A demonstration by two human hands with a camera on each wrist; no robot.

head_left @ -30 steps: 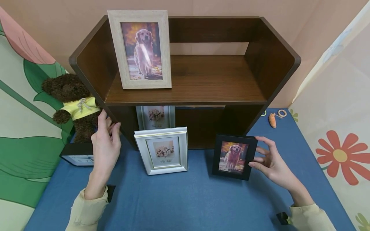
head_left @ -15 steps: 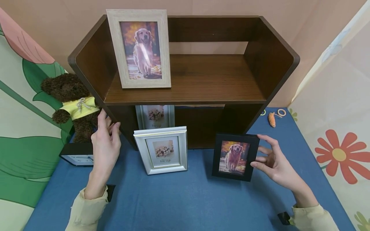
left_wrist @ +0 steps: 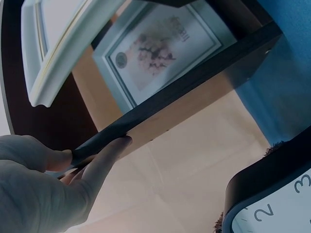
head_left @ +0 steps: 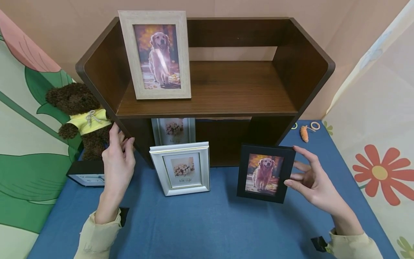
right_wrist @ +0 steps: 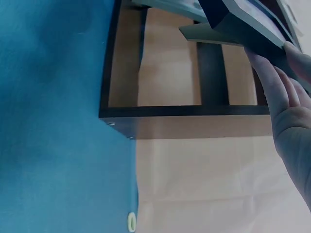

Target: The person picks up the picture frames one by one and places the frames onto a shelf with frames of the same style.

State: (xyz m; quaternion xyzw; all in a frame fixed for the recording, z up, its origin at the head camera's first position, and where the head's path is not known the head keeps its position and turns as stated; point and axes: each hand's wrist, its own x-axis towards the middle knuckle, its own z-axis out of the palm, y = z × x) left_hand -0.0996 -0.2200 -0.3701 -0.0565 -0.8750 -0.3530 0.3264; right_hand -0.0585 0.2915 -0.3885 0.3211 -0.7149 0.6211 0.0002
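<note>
My left hand [head_left: 118,162] pinches the front edge of the left side panel of a dark brown wooden shelf [head_left: 239,84]; the left wrist view shows thumb and fingers on either face of that panel [left_wrist: 189,80]. With thumb and fingertips, my right hand [head_left: 320,189] holds a small black picture frame [head_left: 265,174] by its right edge. It shows a dog photo and tilts slightly, in front of the shelf's lower right. In the right wrist view its back stand [right_wrist: 206,34] sticks out. A silver picture frame [head_left: 183,169] stands in front of the shelf.
A cream frame [head_left: 155,54] stands on the upper shelf, left side. Another flower-picture frame [head_left: 174,131] stands in the lower compartment. Left of the shelf are a brown teddy bear [head_left: 76,99] and a black clock [head_left: 85,174]. A small carrot toy [head_left: 304,134] lies at right.
The right hand has moved a little to the right, and the black frame has risen and turned slightly, looking larger now. The left hand and the shelf stay as they were.
</note>
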